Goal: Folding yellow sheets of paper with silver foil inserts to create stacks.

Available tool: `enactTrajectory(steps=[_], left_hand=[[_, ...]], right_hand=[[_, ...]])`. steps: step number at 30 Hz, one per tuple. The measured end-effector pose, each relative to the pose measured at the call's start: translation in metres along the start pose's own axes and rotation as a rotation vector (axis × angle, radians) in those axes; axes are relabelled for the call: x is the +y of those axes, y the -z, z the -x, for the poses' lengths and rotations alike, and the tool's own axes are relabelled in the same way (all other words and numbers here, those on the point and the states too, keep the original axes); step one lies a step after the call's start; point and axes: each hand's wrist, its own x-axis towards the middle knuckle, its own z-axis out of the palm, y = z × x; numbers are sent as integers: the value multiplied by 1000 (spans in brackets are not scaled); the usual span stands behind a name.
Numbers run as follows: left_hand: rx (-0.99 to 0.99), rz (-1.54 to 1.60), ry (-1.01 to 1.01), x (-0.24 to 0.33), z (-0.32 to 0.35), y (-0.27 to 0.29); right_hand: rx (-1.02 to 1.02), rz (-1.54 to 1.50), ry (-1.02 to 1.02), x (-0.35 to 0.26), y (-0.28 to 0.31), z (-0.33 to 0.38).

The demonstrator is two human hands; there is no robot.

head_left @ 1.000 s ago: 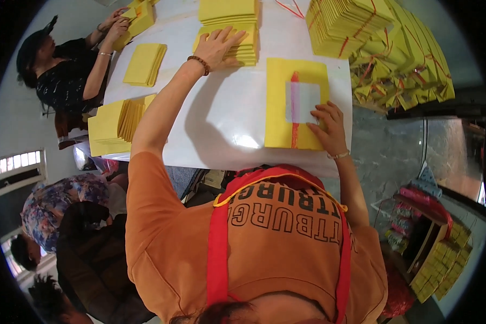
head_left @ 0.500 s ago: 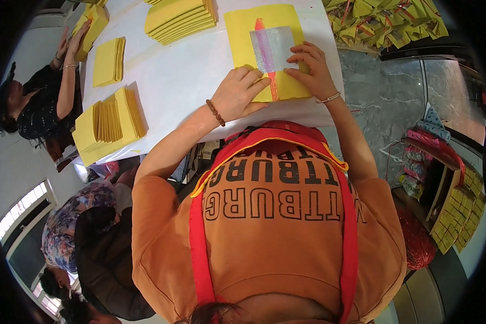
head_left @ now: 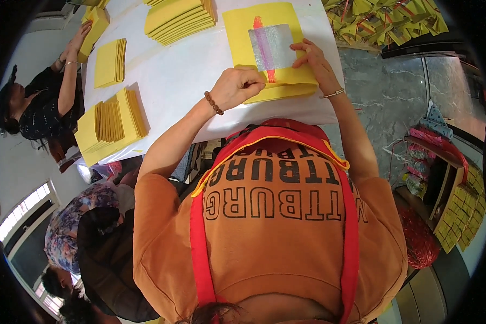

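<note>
A yellow paper sheet lies in front of me on the white-covered table, with a silvery square and a red strip running lengthwise on it. The near edge of the sheet is bent up, and another yellow layer shows below it. At the near left corner my left hand is closed, its curled fingers and thumb pinching the paper. My right hand grips the right edge, its fingertips over the paper beside the silvery square; its thumb is hidden.
Folded yellow paper stacks stand at the far side and the left, with a fanned bundle nearer. At the far left a co-worker's hands touch another stack. Yellow bundles with red ties are piled at the far right.
The near edge of the yellow paper has risen and bent away from me, covering the red strip's near end. My left fingers have curled in, and my right thumb has gone out of sight.
</note>
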Motion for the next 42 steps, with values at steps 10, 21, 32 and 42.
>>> enactTrajectory(steps=[10, 21, 32, 42], left_hand=[[-61, 257, 236, -9, -4, 9], [-36, 508, 291, -25, -9, 11], [214, -247, -315, -45, -6, 22], [312, -578, -489, -42, 13, 8]], right_hand=[[-19, -77, 41, 7, -3, 1], [-98, 68, 201, 8, 2, 3], [90, -22, -87, 4, -2, -6], [-69, 823, 529, -32, 20, -1]])
